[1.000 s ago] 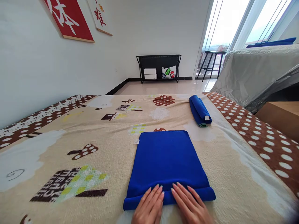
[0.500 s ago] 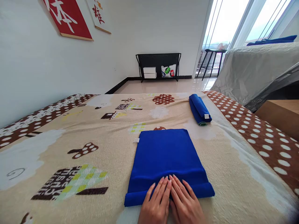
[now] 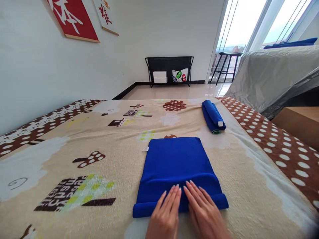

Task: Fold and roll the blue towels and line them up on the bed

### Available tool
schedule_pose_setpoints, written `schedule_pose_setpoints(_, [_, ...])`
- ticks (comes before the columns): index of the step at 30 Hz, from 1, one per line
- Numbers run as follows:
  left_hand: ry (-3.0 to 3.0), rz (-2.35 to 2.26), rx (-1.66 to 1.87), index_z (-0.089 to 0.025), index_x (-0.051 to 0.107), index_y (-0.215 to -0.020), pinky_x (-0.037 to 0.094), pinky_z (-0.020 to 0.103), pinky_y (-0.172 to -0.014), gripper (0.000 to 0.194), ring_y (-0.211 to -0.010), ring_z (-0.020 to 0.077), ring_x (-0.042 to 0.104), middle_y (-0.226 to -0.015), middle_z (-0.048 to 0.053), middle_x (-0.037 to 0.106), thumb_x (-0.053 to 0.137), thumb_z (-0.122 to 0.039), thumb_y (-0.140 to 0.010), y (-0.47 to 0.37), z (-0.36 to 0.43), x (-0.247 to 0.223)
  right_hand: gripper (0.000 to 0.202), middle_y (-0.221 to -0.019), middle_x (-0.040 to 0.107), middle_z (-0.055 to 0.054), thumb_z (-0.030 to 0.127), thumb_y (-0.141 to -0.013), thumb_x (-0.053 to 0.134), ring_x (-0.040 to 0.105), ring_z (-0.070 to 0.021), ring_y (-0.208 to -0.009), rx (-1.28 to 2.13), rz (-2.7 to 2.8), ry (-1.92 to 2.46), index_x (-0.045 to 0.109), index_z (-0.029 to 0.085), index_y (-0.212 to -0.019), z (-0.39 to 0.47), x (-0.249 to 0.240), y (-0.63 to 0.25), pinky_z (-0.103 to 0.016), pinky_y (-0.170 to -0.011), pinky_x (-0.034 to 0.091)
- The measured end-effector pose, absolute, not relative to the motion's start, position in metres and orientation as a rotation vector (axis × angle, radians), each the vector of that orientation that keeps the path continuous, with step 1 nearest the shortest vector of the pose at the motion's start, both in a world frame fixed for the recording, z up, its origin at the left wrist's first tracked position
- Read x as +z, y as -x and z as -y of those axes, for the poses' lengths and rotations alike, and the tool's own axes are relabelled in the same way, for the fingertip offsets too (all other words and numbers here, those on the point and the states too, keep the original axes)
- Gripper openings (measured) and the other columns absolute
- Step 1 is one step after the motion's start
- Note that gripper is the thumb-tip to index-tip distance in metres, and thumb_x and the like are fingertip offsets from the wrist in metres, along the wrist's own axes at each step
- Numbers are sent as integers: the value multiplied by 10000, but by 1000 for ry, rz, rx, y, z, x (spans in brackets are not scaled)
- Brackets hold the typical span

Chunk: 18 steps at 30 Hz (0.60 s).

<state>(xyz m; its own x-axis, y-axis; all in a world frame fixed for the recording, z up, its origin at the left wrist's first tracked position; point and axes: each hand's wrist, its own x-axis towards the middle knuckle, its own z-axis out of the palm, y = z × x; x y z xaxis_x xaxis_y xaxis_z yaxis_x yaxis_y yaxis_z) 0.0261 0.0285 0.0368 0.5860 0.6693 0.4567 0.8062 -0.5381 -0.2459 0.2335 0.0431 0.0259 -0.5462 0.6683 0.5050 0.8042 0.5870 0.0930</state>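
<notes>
A blue towel (image 3: pixel 176 156) lies spread on the bed, its near edge turned over into a short roll. A small white tag (image 3: pixel 145 149) sticks out at its left side. My left hand (image 3: pixel 164 212) rests with outstretched fingers on the middle of the rolled edge. Beside it, a narrow gap away, my right hand (image 3: pixel 204 212) lies on the same roll, fingers straight and close together. Both palms face down, and their undersides are hidden. Farther off to the right is a rolled blue towel (image 3: pixel 211 114) with a white tag and a greenish end.
A patterned beige blanket (image 3: pixel 119 172) with brown dotted borders covers the bed. Beyond it, a black rack (image 3: pixel 169 62) stands by the wall. On the right are a cardboard box (image 3: pixel 297 124), a grey sheet-covered object (image 3: pixel 269 73) and a dark stool (image 3: pixel 228 54).
My hands have moved apart, the right one shifting rightward. The rolled edge has moved slightly away from me, and the fold ahead of my fingers has shifted forward.
</notes>
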Motion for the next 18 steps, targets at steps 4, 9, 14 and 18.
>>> schedule_pose_setpoints(4, [2346, 1307, -373, -164, 449, -1461, 426, 327, -1062, 541, -1356, 190, 479, -1485, 64, 504, 467, -320, -943, -29, -39, 36, 595, -1501, 454, -76, 300, -972, 430, 465, -207, -1363, -342, 2366, 1312, 318, 123, -1529, -52, 21, -228, -365, -1081, 387])
schedule_pose_setpoints(9, [2139, 1665, -324, -257, 346, -1517, 283, 433, -1170, 565, -1354, 211, 481, -1482, 39, 512, 446, -322, -965, 44, -33, 27, 611, -1511, 438, -90, 410, -1010, 378, 460, -244, -1364, -448, 2245, 1540, 281, 133, -1546, -57, 3, -287, -434, -1103, 311])
schedule_pose_setpoints(14, [2077, 1604, -542, -236, 461, -1453, 216, 509, -1195, 514, -1299, 259, 540, -1390, 76, 601, 501, -224, -941, 81, -17, 35, 502, -1479, 480, -121, 334, -989, 417, 486, -285, -1335, -429, 2166, 1507, 433, 166, -1462, -49, 8, -317, -485, -1094, 281])
schedule_pose_setpoints(18, [2315, 1298, -592, -196, 582, -1328, 436, 344, -1061, 475, -1184, 205, 619, -1242, 64, 691, 536, -92, -867, 78, -2, 55, 403, -1295, 646, -66, 225, -910, 549, 618, -224, -1150, -364, 2250, 1218, 586, 251, -1311, -38, 27, -325, -385, -1009, 370])
